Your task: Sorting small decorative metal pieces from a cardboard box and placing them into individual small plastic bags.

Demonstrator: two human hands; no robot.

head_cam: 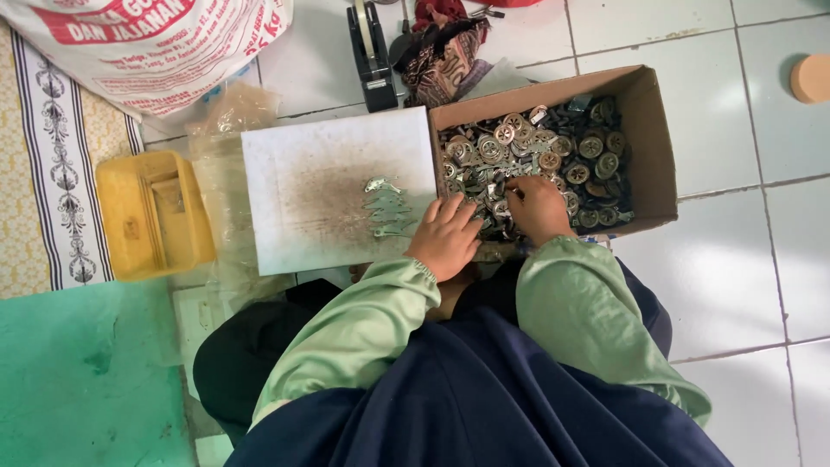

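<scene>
A brown cardboard box (650, 130) lies on the white tiled floor, filled with several small round and flat metal parts (553, 147). My right hand (538, 207) reaches into the near side of the box, fingers curled among the parts; whether it grips one I cannot tell. My left hand (446, 235) rests at the box's near left corner, fingers spread, touching the parts. Left of the box sits a white board (294, 173) with a dirty middle, and a short row of metal pieces (385, 207) lies on its right side.
A yellow plastic tray (151, 216) stands left of the board. A large printed white sack (156, 47) lies at the back left, a black tape dispenser (370, 56) and dark cloth (441, 52) behind the board. A round tan disc (811, 78) sits far right. Green mat (82, 372) at near left.
</scene>
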